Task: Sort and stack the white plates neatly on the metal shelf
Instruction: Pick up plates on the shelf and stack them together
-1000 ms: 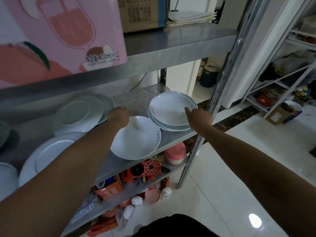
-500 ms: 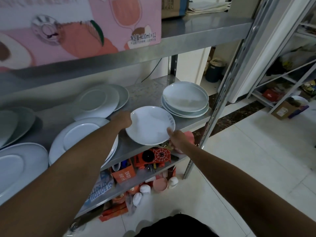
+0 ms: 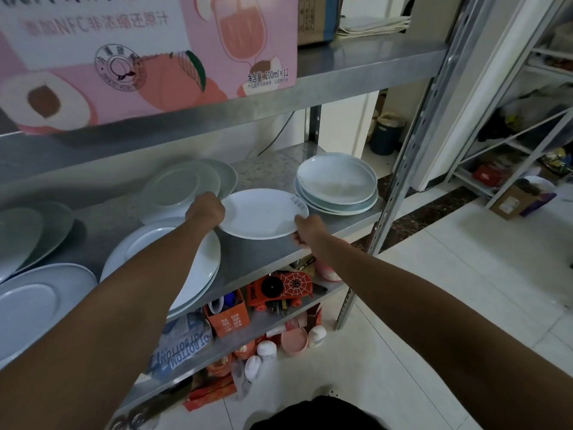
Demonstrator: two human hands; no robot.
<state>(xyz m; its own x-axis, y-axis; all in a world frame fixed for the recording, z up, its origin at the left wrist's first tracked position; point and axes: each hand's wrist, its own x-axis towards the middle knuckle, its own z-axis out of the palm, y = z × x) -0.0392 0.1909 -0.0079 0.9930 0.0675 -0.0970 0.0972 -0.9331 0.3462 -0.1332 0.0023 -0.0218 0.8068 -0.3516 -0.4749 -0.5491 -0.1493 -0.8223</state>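
Observation:
A white plate point(image 3: 260, 214) with small writing near its right rim is held just above the metal shelf point(image 3: 263, 259). My left hand point(image 3: 206, 209) grips its left rim and my right hand point(image 3: 307, 232) grips its front right rim. To its right stands a stack of shallow white plates point(image 3: 336, 183). Behind my left hand lie two overlapping plates point(image 3: 183, 189). Under my left forearm sits a stack of large plates point(image 3: 204, 268). More plates point(image 3: 28, 302) lie at the far left.
A pink juice carton point(image 3: 148, 51) and a cardboard box point(image 3: 316, 17) sit on the upper shelf. The lower shelf holds an orange spider-web toy point(image 3: 285, 285), an orange box point(image 3: 228, 318) and small jars. A steel upright point(image 3: 400, 181) stands at the right, with another rack point(image 3: 527, 135) beyond it.
My right hand left the right stack and took the single plate's front right rim. With both hands on it, the plate has come up off the shelf a little. The camera shifted left.

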